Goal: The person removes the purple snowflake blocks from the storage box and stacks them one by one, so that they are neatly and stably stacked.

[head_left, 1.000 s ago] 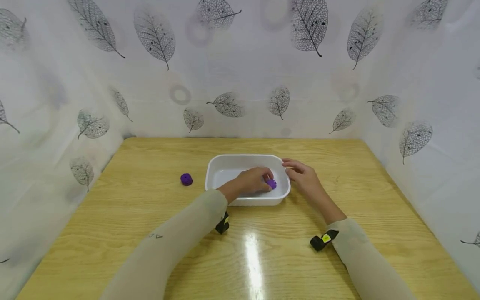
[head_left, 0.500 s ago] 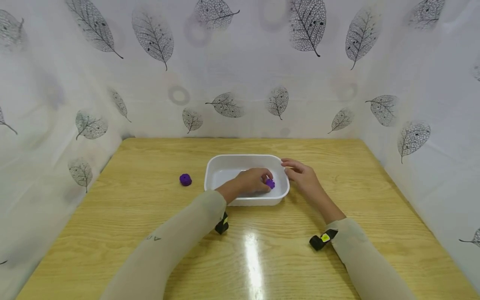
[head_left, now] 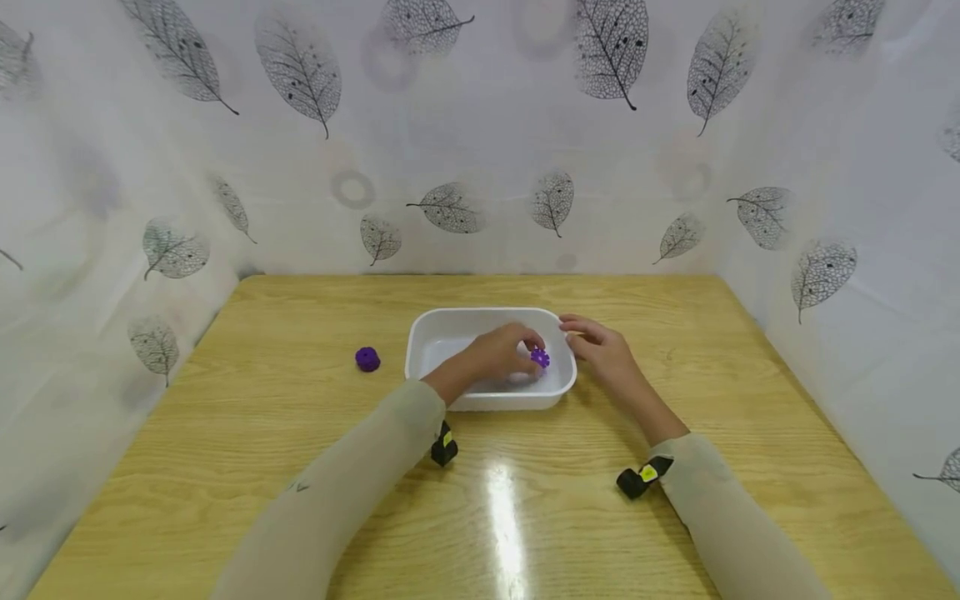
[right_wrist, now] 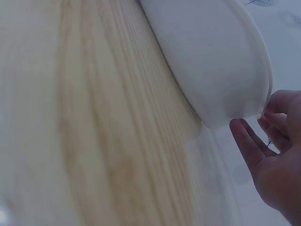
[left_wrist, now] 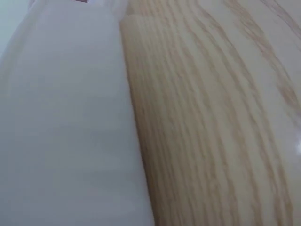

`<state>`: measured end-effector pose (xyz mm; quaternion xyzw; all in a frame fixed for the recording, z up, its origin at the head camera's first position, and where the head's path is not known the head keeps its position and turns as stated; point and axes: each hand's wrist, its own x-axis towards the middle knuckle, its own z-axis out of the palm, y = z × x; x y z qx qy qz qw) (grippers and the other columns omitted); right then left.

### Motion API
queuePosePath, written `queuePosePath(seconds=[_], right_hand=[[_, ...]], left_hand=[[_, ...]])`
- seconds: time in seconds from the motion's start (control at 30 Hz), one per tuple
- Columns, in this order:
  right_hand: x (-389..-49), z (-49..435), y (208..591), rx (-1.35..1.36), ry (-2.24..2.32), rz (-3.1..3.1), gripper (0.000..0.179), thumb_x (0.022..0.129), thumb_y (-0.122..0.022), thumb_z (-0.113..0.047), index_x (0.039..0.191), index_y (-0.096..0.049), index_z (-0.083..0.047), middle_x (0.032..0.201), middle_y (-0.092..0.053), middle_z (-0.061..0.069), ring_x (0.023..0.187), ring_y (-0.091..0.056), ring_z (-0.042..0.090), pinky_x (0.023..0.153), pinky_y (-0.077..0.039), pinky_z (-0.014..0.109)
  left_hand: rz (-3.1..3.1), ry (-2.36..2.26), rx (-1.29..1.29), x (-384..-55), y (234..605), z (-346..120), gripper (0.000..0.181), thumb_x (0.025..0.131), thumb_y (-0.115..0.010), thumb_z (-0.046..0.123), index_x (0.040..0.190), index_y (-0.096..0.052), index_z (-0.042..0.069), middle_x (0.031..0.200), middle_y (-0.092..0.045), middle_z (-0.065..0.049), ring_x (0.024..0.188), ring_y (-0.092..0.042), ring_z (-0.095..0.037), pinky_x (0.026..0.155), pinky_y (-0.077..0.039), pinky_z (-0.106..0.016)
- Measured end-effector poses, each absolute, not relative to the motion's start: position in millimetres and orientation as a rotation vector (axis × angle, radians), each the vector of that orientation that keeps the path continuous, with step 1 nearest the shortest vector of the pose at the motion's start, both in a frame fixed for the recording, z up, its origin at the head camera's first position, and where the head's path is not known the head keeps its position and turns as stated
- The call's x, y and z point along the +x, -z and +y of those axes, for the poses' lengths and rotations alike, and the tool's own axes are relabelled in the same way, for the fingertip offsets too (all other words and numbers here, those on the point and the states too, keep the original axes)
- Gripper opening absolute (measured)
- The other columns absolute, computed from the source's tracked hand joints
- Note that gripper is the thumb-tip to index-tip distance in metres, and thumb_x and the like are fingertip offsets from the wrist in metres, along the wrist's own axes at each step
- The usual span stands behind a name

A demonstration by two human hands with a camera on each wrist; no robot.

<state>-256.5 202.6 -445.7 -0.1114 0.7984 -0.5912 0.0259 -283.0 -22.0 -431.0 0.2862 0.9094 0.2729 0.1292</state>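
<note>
The white plastic tray stands mid-table. My left hand reaches into its right half and pinches a small purple flower-shaped piece between thumb and fingers, its notched face showing. At the tray's right end, my right hand holds the rim near the far corner. In the right wrist view, the right thumb lies against the outer wall while the fingers meet the rim. The left wrist view has the tray's side and no hand.
A dark purple scalloped piece lies on the wooden table left of the tray. A white leaf-printed curtain surrounds the back and sides. Both wrists carry black cameras, the left one just in front of the tray.
My left hand has risen slightly with the purple flower-shaped piece, which has turned to show more of its face. The right hand keeps its place at the tray's rim.
</note>
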Motion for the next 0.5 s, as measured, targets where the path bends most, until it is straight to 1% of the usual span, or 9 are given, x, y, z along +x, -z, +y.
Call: queuePosePath(seconds=[0.17, 0.4, 0.5], right_hand=[[-255, 202, 444, -0.344, 1.821, 2.478, 0.033, 0.100, -0.059, -0.018, 0.129, -0.065, -0.003, 0.150, -0.053, 0.004, 0.126, -0.057, 0.027, 0.092, -0.055, 0.023], [-255, 202, 442, -0.326, 1.787, 2.499, 0.034, 0.101, -0.058, -0.021, 0.130, -0.065, -0.004, 0.151, -0.052, 0.004, 0.128, -0.056, 0.028, 0.093, -0.055, 0.023], [-253, 200, 437, -0.328, 1.786, 2.488, 0.035, 0.102, -0.057, -0.019, 0.131, -0.064, -0.002, 0.152, -0.050, 0.006, 0.130, -0.054, 0.030, 0.093, -0.054, 0.022]], left_hand=[[2.636, -0.893, 0.844, -285, 423, -27, 0.038, 0.090, -0.077, 0.028, 0.125, -0.067, 0.016, 0.116, -0.066, 0.000, 0.108, -0.059, -0.015, 0.097, -0.048, -0.033], [2.630, -1.058, 0.809, -287, 410, -42, 0.036, 0.091, -0.076, 0.028, 0.123, -0.068, 0.015, 0.110, -0.066, 0.001, 0.096, -0.060, -0.015, 0.082, -0.050, -0.030], [2.615, -1.168, 0.782, -283, 401, -53, 0.033, 0.090, -0.077, 0.026, 0.121, -0.069, 0.015, 0.108, -0.066, 0.001, 0.091, -0.058, -0.017, 0.076, -0.050, -0.031]])
